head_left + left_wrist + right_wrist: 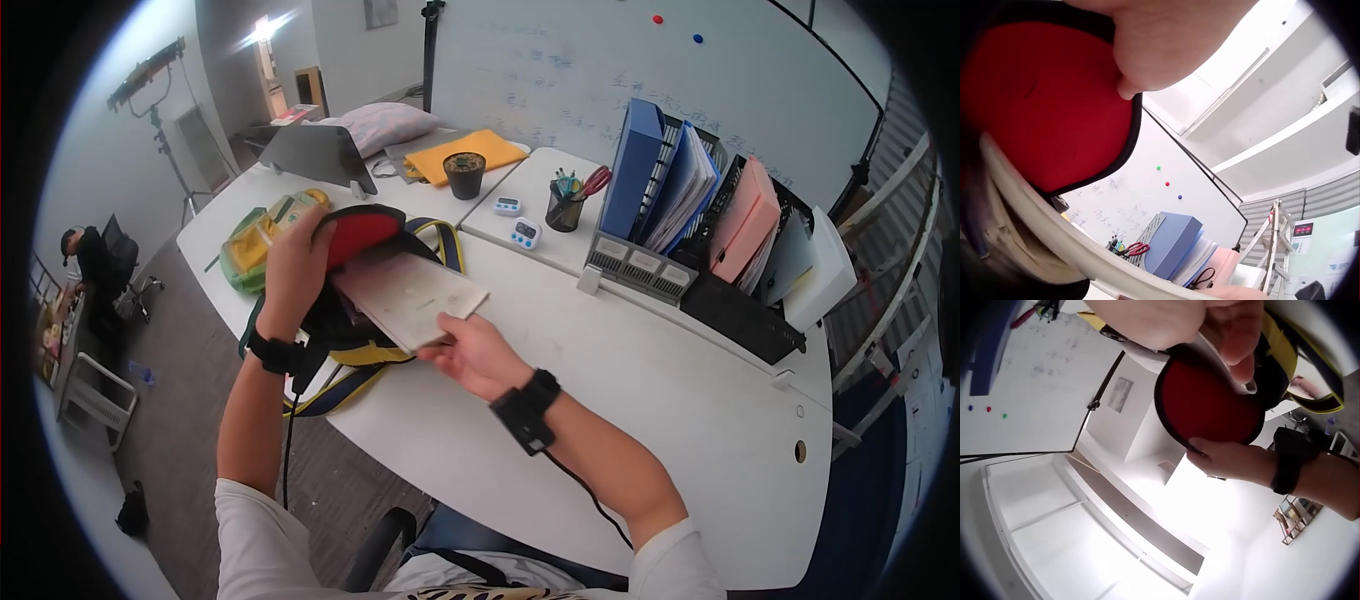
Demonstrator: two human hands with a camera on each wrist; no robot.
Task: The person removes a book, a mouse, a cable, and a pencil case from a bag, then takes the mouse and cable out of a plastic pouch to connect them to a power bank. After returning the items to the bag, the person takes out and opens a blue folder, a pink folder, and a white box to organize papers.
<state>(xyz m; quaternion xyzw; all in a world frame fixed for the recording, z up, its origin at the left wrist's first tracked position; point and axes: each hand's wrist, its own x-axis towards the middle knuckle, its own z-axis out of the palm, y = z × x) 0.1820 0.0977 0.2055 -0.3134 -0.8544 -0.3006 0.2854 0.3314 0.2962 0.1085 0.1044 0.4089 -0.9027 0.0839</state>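
Observation:
A dark backpack [322,322] with navy and yellow straps lies on the white table, its top flap [362,236] raised to show a red lining. My left hand [297,262] grips the flap's edge, and its thumb presses on the red lining [1047,106] in the left wrist view. My right hand [482,360] pinches the near corner of a thin, pale-covered book [415,292], thumb on top. The book's far end is inside the bag's opening and hidden there. From the right wrist, the book's edge shows below the right hand [1154,322].
A green and yellow fabric bag [262,240] lies left of the backpack. Farther back are a potted plant [464,176], an orange envelope [470,155], two small timers [525,233] and a pen holder [565,210]. File racks [640,265] with folders stand at the right before a whiteboard [560,80].

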